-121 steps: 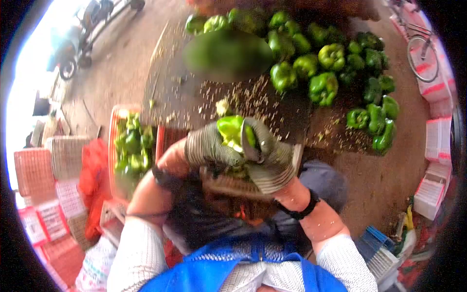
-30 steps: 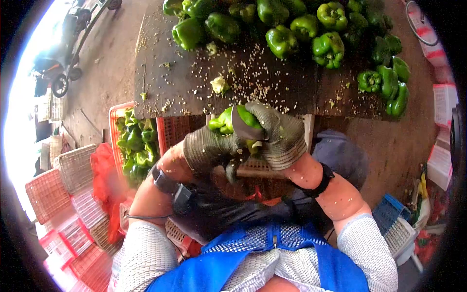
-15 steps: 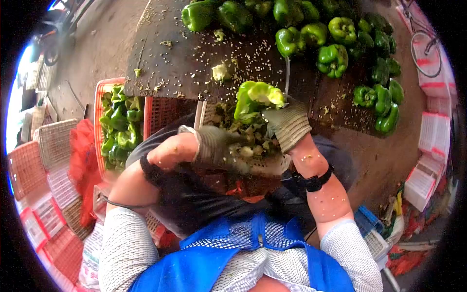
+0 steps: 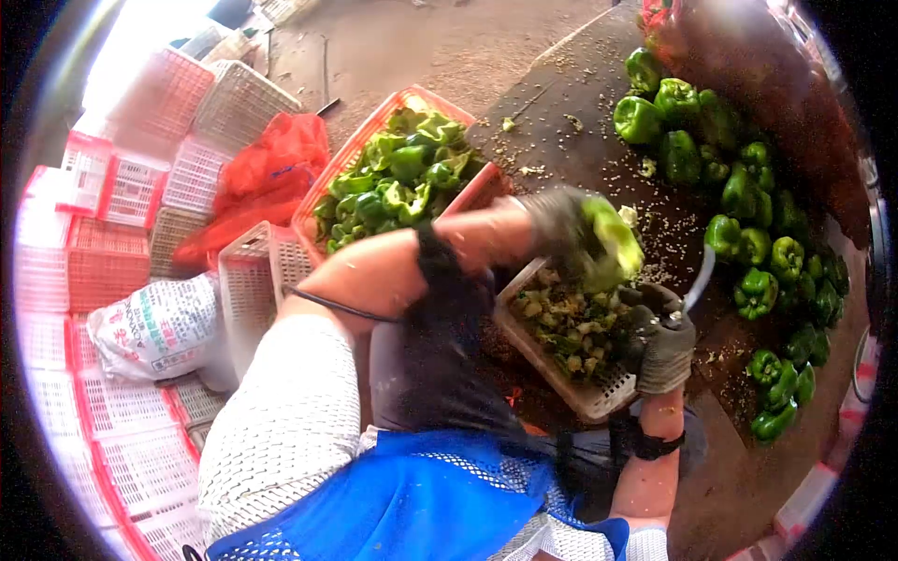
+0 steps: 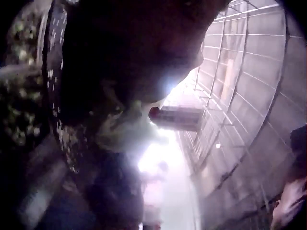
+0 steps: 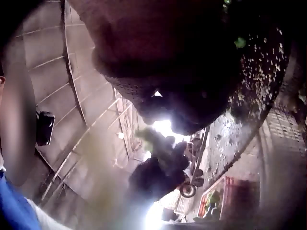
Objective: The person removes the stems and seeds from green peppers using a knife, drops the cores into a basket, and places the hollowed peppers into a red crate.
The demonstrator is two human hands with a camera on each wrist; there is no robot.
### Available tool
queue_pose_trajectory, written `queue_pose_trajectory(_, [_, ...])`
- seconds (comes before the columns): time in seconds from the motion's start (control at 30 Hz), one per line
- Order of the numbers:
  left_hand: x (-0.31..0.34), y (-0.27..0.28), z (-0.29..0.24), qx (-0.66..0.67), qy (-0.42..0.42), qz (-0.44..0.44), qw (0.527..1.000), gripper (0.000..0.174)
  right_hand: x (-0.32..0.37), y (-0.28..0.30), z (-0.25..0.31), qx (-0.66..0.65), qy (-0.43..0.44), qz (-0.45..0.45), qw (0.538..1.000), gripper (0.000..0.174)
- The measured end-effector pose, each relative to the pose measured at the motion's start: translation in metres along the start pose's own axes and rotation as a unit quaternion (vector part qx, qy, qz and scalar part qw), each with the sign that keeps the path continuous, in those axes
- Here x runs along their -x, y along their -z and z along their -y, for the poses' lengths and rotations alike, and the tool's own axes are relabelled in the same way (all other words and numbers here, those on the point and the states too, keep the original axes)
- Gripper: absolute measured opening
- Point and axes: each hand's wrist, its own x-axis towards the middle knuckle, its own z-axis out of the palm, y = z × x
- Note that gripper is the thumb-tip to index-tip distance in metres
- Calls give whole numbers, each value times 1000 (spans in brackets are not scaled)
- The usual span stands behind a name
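In the head view my gloved left hand (image 4: 559, 222), blurred by motion, holds a cut green bell pepper (image 4: 613, 245) with its pale inside showing. My gloved right hand (image 4: 662, 338) grips a knife; its curved blade (image 4: 700, 280) points up and away over the table, and the handle is hidden in the fingers. Between and below the hands stands a pale crate (image 4: 599, 404) holding pepper cores and scraps (image 4: 566, 327). In the left wrist view the pepper (image 5: 125, 128) shows dim and blurred beyond the dark hand.
Whole green peppers (image 4: 756, 292) are heaped on the dark table (image 4: 552, 103), which is strewn with seeds. Left of it stands an orange crate (image 4: 313, 208) of cut peppers (image 4: 388, 178). Red netting (image 4: 267, 182), a white sack (image 4: 159, 327) and stacked crates (image 4: 112, 252) lie further left.
The head view has swung left. The cut pepper, half a second ago by the right hand, is now in the left hand, which has risen from the scrap crate. The right hand keeps the knife.
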Motion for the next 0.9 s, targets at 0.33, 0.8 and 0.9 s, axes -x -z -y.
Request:
queue_pose_trajectory(0.33, [353, 161, -108, -643, 383, -403, 527, 32, 5, 26, 0, -85, -70, -12, 994, 30])
queue_pose_trajectory(0.8, [442, 169, 27, -591, 459, -360, 557, 58, -14, 56, -133, 25, 0, 10, 1000, 31])
queue_pose_trajectory(0.9, [416, 161, -10, -547, 516, -291, 591, 64, -11, 11, -69, -6, -58, -6, 998, 31])
